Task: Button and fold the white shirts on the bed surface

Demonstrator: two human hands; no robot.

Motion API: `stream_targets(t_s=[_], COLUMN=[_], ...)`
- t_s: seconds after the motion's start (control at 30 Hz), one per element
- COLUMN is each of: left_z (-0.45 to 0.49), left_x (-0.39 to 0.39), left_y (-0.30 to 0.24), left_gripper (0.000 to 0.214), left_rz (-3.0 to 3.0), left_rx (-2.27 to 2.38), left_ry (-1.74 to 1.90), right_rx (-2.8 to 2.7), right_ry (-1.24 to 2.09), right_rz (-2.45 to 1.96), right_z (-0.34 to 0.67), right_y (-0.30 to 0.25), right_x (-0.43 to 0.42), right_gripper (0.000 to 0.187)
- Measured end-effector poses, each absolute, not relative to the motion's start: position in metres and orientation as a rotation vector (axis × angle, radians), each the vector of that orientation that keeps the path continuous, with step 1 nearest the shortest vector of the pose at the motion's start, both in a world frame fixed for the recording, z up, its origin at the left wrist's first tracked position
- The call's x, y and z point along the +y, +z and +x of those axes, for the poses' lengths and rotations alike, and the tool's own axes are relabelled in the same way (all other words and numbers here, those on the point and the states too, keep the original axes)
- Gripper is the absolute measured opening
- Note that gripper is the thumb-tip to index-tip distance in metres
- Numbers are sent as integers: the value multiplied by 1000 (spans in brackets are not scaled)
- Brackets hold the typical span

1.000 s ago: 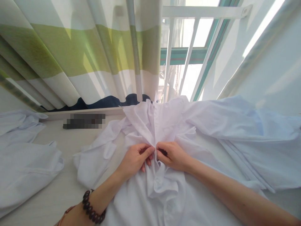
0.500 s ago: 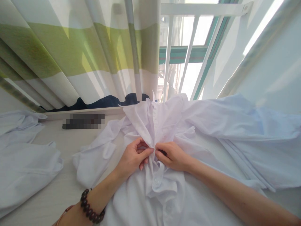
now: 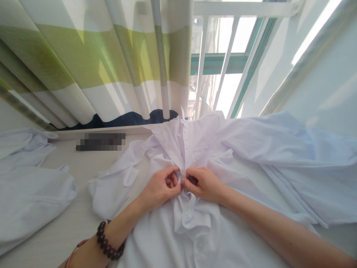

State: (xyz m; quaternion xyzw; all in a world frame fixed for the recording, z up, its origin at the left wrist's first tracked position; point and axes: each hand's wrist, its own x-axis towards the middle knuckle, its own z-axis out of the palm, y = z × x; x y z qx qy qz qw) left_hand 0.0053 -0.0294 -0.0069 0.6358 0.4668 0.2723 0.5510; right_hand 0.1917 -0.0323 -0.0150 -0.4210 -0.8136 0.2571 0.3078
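Observation:
A white long-sleeved shirt (image 3: 200, 130) lies spread out in front of me, its collar toward the window. At the middle of its front, my left hand (image 3: 164, 183) pinches the placket between thumb and fingers. Right beside it, my right hand (image 3: 203, 183) also pinches the placket, and the fingertips of both hands nearly meet. The spot between the fingertips is too small to make out. Just below the hands, the cloth is bunched and a clear button (image 3: 187, 214) shows on it. A dark beaded bracelet (image 3: 104, 243) circles my left wrist.
More white clothing (image 3: 33, 201) lies on the left of the pale surface (image 3: 80, 175). A blurred-out dark object (image 3: 100, 142) rests near the back ledge. Behind hangs a white and green curtain (image 3: 97, 56), with white railings (image 3: 225, 59) before a window. White cloth (image 3: 315, 178) is at right.
My left hand has shifted its grip, its fingers now curled in more around the placket. The right hand stays nearly in place. The view has moved slightly.

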Motion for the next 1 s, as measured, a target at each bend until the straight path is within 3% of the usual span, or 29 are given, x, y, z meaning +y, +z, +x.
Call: stream_targets(t_s=[1.0], left_z=[-1], left_x=[-19], left_y=[-1], left_gripper=[26], left_rz=[1430], left_rx=[989], left_ry=[614], right_rx=[-2088], right_ry=[702], right_rz=[-1159], right_z=[187], right_y=[-14], right_x=[-35], right_gripper=[30])
